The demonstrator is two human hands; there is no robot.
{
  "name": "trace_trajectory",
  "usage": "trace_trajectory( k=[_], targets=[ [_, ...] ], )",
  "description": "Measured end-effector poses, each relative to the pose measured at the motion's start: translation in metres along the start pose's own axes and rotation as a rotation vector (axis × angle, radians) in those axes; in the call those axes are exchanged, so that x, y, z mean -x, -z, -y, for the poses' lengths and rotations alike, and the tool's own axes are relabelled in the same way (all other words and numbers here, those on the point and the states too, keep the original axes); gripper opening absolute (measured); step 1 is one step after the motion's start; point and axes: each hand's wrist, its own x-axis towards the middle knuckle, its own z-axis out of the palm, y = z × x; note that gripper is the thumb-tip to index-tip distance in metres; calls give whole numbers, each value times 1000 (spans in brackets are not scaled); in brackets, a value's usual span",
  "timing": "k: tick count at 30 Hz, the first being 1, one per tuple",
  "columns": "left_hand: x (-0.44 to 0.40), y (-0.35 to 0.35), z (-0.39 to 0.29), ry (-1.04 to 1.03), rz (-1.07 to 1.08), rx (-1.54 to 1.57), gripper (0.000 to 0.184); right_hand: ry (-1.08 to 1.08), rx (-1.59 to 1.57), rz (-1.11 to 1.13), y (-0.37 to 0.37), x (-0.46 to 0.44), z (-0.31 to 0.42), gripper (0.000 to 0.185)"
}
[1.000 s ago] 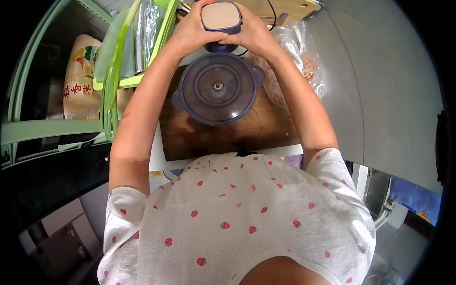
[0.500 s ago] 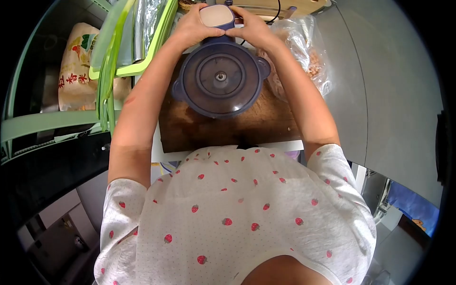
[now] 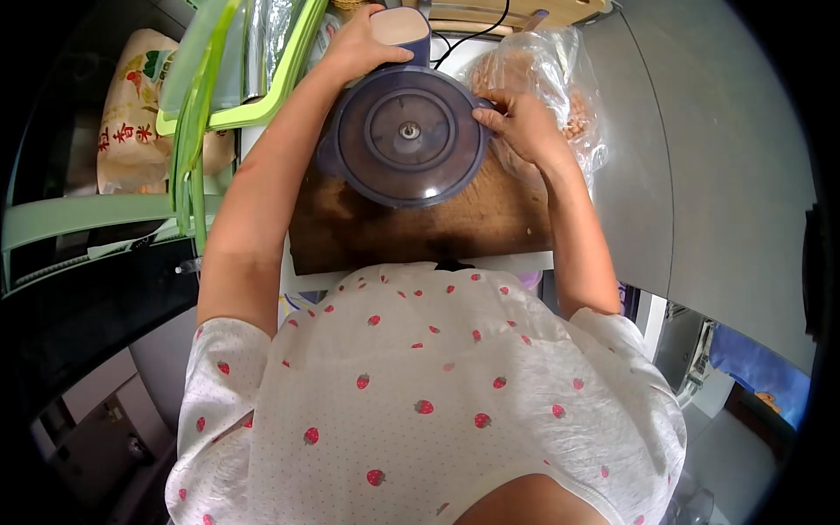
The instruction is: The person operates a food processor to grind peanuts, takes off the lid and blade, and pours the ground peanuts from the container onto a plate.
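Note:
A round, dark see-through lid [image 3: 385, 175] with a metal pin at its centre tops a food processor that stands on a brown wooden cutting board [image 3: 490, 223]. Behind the lid rises the machine's dark blue block with a cream top [image 3: 400, 26]. My left hand [image 3: 357, 48] is wrapped round the left side of this block, thumb along its front edge. At the lid's right side, my right hand [image 3: 525, 127] pinches the small tab, fingers closed. Another tab [image 3: 326, 156] sticks out on the lid's left. Whatever is beneath the lid is hard to make out.
A clear plastic bag [image 3: 569, 79] with brownish round items lies right of the machine. A black cord [image 3: 472, 37] runs behind it. On the left are a green-rimmed bin [image 3: 284, 96], long green onion leaves [image 3: 194, 131] and a printed rice bag [image 3: 136, 114].
My right hand has left the cream-topped block and come down to the lid's right tab. My left hand stays on the block.

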Motion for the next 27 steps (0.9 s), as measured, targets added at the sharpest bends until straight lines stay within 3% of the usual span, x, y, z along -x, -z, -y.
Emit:
trace_trajectory(
  k=[7,12,21,27],
  targets=[
    [-13,-9,19,-56,-3,135,81,17,-28,-137,-7,9,1,32],
    [-12,-5,7,-6,1,66,81,-208,-334,-94,-2,5,7,24],
    [-33,-22,35,-108,-48,-29,89,-181,-345,-116,-8,5,-2,19],
    [-38,-24,32,-52,-95,-83,94,-133,-255,-191,-9,8,-1,23]
  ],
)
